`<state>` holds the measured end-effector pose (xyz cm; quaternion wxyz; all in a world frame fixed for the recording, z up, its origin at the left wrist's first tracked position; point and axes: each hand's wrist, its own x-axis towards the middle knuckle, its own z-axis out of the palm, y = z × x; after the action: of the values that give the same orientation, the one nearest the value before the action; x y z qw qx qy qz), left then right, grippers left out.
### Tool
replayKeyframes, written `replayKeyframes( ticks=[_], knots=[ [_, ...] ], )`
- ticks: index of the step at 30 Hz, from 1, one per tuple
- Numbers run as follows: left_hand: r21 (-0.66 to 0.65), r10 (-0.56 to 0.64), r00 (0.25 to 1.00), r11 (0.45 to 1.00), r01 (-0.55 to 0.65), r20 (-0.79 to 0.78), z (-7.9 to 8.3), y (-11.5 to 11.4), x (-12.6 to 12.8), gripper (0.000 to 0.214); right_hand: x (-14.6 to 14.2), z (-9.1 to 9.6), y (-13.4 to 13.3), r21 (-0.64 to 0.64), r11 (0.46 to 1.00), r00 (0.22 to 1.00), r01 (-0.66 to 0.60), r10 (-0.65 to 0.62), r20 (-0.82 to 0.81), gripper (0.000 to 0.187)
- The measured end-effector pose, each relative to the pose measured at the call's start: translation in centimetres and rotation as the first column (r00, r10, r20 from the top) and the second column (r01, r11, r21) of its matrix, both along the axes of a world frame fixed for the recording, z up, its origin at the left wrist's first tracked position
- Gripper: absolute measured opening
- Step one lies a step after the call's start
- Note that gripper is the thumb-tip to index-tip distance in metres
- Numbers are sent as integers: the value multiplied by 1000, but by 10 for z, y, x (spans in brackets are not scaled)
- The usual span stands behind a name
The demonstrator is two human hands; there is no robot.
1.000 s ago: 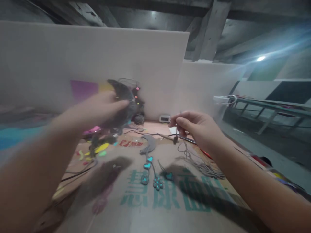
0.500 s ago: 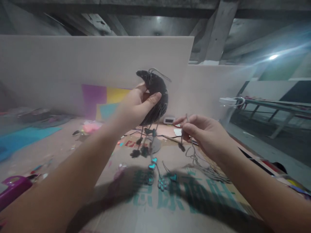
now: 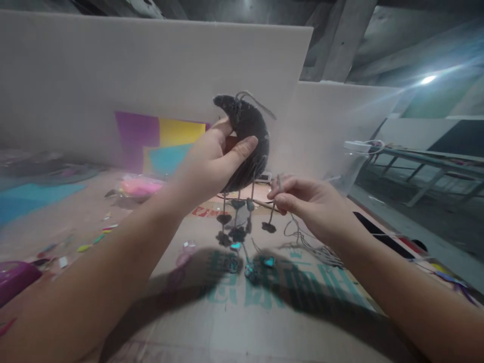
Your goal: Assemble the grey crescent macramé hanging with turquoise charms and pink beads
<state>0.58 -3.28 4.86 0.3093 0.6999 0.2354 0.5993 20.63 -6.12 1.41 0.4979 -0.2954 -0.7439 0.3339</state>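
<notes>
My left hand [image 3: 212, 161] is closed round a dark crescent-shaped ornament [image 3: 247, 136] and holds it up in the air above the cardboard sheet [image 3: 242, 312]. Thin strings with small dark pendants [image 3: 230, 222] hang below the crescent. Just to its right, my right hand [image 3: 302, 204] pinches a grey string [image 3: 279, 184] with one dark pendant [image 3: 268, 227] dangling from it. Teal heart pieces [image 3: 264, 262] lie on the cardboard under both hands.
A tangle of grey cord [image 3: 317, 249] lies on the cardboard right of the hearts. Purple, yellow and teal sheets [image 3: 162, 143] lean on the white partition [image 3: 113, 75]. Pink material [image 3: 139, 185] and small scraps [image 3: 91, 242] sit at left, a purple object [image 3: 15, 277] at the left edge.
My left hand lifted the crescent ornament off the table area and brought it up toward the centre. My right hand rose a little with its string and moved closer to the crescent.
</notes>
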Motion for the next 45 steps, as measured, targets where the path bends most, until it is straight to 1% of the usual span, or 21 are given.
replayKeyframes(
  ticks=[4, 10, 14, 18, 21, 23, 26, 29, 32, 36, 38, 39, 41, 43, 45],
  knots=[
    [-69, -51, 998, 996, 53, 32, -1, -1, 2, 20, -4, -4, 1, -16, 1000, 1000, -24, 24, -7, 11],
    [-81, -63, 998, 995, 65, 25, -2, -2, 6, 18, -13, -6, -3, -27, 1000, 998, 2, -4, -63, 18],
    [-107, -102, 994, 989, 106, 43, -6, -2, 11, 15, -13, -6, -4, -8, 1000, 997, -10, 10, -76, 19],
    [-76, -136, 990, 987, 139, 36, -10, 0, 14, 13, -12, -8, -2, 9, 1000, 998, 16, -16, -65, 21],
    [-41, -143, 990, 989, 143, -2, -11, 1, 14, 13, -13, -11, -2, 27, 998, 998, 51, -50, -48, 23],
    [-39, -144, 990, 989, 143, -10, -10, 1, 14, 14, -14, -12, -2, 30, 998, 997, 59, -58, -46, 24],
    [-104, -138, 990, 985, 139, 21, -8, -3, 15, 17, -16, -13, -3, 3, 999, 997, 48, -48, -67, 24],
    [-179, -131, 989, 974, 140, 63, -7, -6, 16, 19, -16, -14, -4, -52, 998, 996, 20, -25, -91, 23],
    [-195, -133, 989, 970, 145, 70, -6, -8, 16, 19, -16, -12, -7, -84, 996, 998, 1, -7, -61, 20],
    [-195, -138, 988, 970, 148, 62, -6, -6, 12, 17, -15, -8, -11, -88, 996, 998, -22, 17, -57, 14],
    [-244, -188, 981, 950, 196, 56, -5, -3, 9, 17, -15, -6, -12, -80, 997, 998, -18, 13, -61, 14],
    [-295, -234, 971, 925, 240, 54, -5, -2, 7, 19, -14, -6, -12, -61, 998, 998, 2, -5, -59, 15],
    [-416, -337, 939, 845, 335, 70, -4, 1, 4, 22, -13, -4, -12, 14, 997, 996, 75, -74, -50, 16],
    [-498, -401, 909, 769, 400, 110, -4, 2, 3, 24, -11, -4, -10, 89, 984, 987, 156, -153, -48, 15],
    [-515, -423, 894, 738, 435, 149, -4, 0, 5, 27, -10, -4, -8, 101, 976, 980, 195, -189, -66, 15]
  ],
)
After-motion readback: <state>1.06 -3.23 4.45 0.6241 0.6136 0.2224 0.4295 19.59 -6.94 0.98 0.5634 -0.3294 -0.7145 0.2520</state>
